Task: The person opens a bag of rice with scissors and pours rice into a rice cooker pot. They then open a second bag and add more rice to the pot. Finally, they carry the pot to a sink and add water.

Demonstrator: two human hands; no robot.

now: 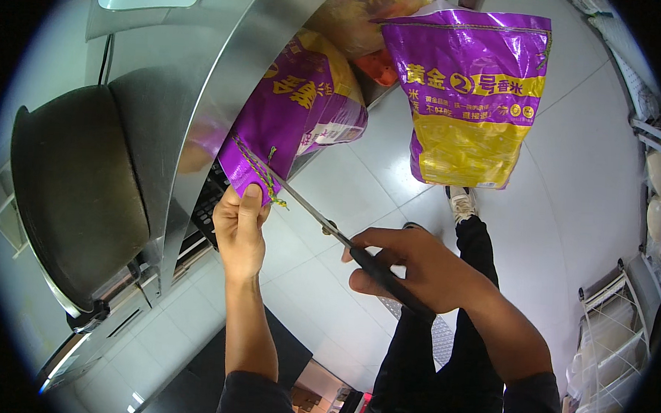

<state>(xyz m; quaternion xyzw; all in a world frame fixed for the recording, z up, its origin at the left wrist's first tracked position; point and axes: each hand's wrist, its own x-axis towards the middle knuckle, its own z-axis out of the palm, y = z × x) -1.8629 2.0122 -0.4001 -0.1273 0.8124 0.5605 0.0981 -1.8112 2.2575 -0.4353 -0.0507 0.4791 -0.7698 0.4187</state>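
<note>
Between thumb and fingers, my left hand (242,235) pinches the sewn end of a purple and yellow rice bag (283,100). My right hand (422,267) grips the black handles of a pair of scissors (308,205). The blades reach across to the bag's end, along the green and yellow stitching cord (257,163) there. Whether they are cutting the cord or the plastic I cannot tell. A knotted tail of the cord hangs beside my left thumb. The bag lies partly under the edge of a steel counter.
A second purple and yellow rice bag (470,101) stands on the tiled floor (343,173) near my shoe. Left is the steel counter (214,77) with a large dark pot (79,193). Behind the bags sits a clear plastic sack (363,17). A white wire rack (609,344) stands right.
</note>
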